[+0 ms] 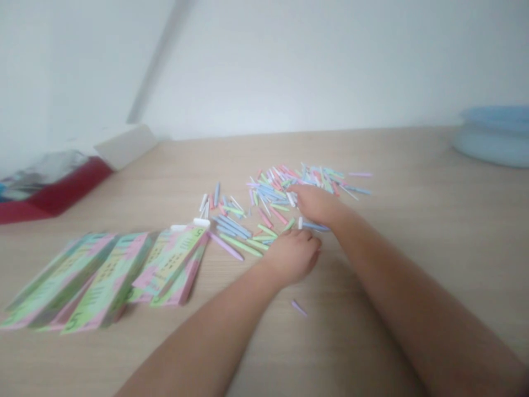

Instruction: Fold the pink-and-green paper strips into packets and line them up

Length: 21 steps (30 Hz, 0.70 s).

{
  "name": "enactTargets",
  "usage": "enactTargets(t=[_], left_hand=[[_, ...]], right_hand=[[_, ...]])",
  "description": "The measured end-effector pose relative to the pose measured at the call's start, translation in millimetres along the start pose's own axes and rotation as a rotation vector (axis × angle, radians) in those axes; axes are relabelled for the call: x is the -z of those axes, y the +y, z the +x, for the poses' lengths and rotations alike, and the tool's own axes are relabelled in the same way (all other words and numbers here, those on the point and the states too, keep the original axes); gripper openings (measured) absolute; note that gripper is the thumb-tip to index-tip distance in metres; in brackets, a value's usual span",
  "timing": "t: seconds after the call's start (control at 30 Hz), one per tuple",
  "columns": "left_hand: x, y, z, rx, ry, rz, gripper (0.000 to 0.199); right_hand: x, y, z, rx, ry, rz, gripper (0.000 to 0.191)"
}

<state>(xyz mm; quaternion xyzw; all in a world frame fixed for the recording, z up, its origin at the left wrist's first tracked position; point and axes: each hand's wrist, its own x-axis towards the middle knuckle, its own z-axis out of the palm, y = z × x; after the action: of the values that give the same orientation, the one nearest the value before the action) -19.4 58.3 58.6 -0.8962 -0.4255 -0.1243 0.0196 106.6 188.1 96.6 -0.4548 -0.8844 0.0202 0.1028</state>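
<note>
Fingers point(303, 193) of both hands curl down over a pale wood-grain table point(413, 264) — whether they pinch anything, I cannot tell. Left of them lie overlapping green-and-pink printed paper strips point(108, 281). The right hand point(317, 205) rests on the edge of a scattered heap of thin pastel paper sticks point(268, 201), the left hand point(292, 256) just below it — one lilac paper stick point(299, 308) lies apart, near the left hand.
</note>
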Motion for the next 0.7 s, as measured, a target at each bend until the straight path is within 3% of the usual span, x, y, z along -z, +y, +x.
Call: enactTargets(t=[0.1,0.4,0.7], left_hand=[[1.7,-1,0,0.004,0.013,-0.038,0.022],[0.8,-10,-1,0.121,0.099,-0.055,0.02],[-4.5,-18,-4,0.273,0.136,0.035,0.021]], right_hand=[[3,-1,-14,-0.021,0.063,0.096,0.053],[-23,5,-100,-0.055,0.137,0.184,0.02],[-29,0,-106,-0.072,0.102,-0.005,0.013]])
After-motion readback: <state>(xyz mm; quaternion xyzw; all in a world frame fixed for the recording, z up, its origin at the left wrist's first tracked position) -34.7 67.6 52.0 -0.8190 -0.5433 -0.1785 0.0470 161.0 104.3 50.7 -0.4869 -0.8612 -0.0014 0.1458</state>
